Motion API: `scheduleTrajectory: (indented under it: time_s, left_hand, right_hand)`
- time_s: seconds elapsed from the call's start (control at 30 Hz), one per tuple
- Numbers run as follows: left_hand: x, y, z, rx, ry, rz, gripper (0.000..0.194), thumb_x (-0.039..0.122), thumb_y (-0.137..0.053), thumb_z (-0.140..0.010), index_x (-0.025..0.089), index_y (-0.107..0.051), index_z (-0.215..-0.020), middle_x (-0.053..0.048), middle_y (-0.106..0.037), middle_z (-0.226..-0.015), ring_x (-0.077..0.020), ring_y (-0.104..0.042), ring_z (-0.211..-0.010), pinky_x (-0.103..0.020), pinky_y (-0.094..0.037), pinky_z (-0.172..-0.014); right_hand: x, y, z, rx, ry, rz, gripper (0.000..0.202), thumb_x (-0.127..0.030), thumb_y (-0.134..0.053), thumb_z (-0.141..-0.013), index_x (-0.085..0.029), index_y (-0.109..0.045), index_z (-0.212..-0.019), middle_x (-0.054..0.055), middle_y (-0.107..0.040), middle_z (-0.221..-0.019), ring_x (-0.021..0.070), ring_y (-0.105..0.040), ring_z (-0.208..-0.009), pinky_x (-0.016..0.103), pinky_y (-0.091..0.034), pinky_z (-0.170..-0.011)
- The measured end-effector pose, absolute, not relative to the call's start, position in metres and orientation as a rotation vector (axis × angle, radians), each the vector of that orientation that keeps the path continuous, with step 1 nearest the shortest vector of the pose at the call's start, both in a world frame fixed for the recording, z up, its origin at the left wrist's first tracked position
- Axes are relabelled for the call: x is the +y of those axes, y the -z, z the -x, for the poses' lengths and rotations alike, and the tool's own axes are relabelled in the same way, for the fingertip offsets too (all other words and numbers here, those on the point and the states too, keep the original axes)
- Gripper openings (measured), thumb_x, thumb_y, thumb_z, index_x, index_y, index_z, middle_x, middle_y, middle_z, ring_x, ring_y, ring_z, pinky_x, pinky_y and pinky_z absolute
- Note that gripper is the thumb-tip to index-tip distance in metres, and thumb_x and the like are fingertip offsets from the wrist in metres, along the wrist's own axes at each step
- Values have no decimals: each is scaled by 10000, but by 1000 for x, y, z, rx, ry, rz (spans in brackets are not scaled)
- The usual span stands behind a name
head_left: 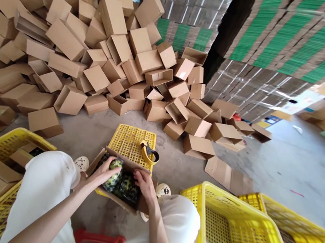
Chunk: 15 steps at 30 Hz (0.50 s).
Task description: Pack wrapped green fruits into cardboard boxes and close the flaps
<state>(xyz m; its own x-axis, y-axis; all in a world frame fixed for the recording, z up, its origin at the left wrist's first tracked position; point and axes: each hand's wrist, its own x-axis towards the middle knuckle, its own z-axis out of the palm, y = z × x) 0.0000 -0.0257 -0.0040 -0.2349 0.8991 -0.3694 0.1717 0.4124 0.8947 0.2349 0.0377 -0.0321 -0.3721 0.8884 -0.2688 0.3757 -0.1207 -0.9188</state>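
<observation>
Working remotely, I am gripping a film-wrapped green pack (111,184) inside a carton (130,165) with the left hand (104,171); the right hand (143,182) is resting by darker packs (129,190), its hold I cannot tell. The green pack is looking light, soft, slippery and bruisable, probably wanting a cupped hold around its middle. Beyond, a tape dispenser (146,149) is lying on a yellow crate (125,136), before heaped boxes (96,78).

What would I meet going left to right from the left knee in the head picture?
White-trousered left knee, bare-handed left grip, bare-handed right grip, white-trousered right knee, open yellow plastic crate.
</observation>
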Motion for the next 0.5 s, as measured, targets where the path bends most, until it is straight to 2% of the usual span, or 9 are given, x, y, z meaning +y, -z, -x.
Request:
scheduleTrajectory:
  time_s: [0.1,0.2,0.27,0.3,0.37,0.43,0.5]
  left_hand:
    - [-25,1,5,2067,-683,-1658,510,137,-671,-849,250,-628,-1344,-130,-601,-1464,-351,-520,-1379,-507,-423,-1130]
    - [-28,3,4,2126,-449,-2057,645,-34,-532,-834,252,-626,-1404,-139,-470,-1598,-356,-434,-1446,-540,-423,-1138]
    - [-28,5,-2,1970,-322,-2172,596,-53,-453,-863,231,-681,-1336,-134,-536,-1529,-312,-500,-1383,-476,-455,-1121]
    - [-27,7,-5,1851,-250,-2175,556,-44,-425,-883,218,-711,-1282,-131,-590,-1461,-286,-546,-1332,-437,-467,-1111]
    - [-23,13,-13,1624,-102,-2092,465,-13,-456,-890,202,-752,-1178,-124,-679,-1307,-258,-624,-1236,-378,-482,-1090]
    - [-17,22,-22,1500,7,-1980,347,31,-609,-811,186,-777,-1072,-134,-732,-1181,-289,-678,-1164,-382,-502,-1062]
    - [-10,32,-32,1488,41,-1910,288,45,-724,-685,167,-783,-939,-161,-762,-1074,-359,-706,-1112,-438,-526,-1023]
  right_hand:
    - [31,38,-230,-2117,-1232,1436,407,-244,-595,-939,-155,-713,-1318,168,-703,-1370,310,-635,-1316,426,-471,-1154]
    - [16,43,-216,-2545,-1131,1505,783,-76,-767,-731,-217,-597,-1482,175,-498,-1607,383,-461,-1486,447,-425,-1195]
    - [7,44,-205,-2770,-991,1597,870,-3,-732,-723,-308,-553,-1517,146,-383,-1687,403,-429,-1503,463,-475,-1137]
    - [5,44,-201,-2797,-924,1629,813,13,-686,-760,-333,-579,-1488,137,-390,-1683,394,-460,-1480,454,-500,-1100]
    - [4,42,-195,-2752,-830,1651,657,20,-579,-839,-326,-657,-1392,145,-495,-1604,351,-554,-1394,414,-528,-1035]
    - [8,39,-195,-2672,-807,1658,546,7,-531,-876,-281,-708,-1305,162,-621,-1454,311,-644,-1267,369,-538,-982]
    - [15,35,-201,-2604,-806,1665,473,-5,-509,-888,-229,-744,-1232,160,-709,-1293,282,-701,-1144,334,-538,-950]
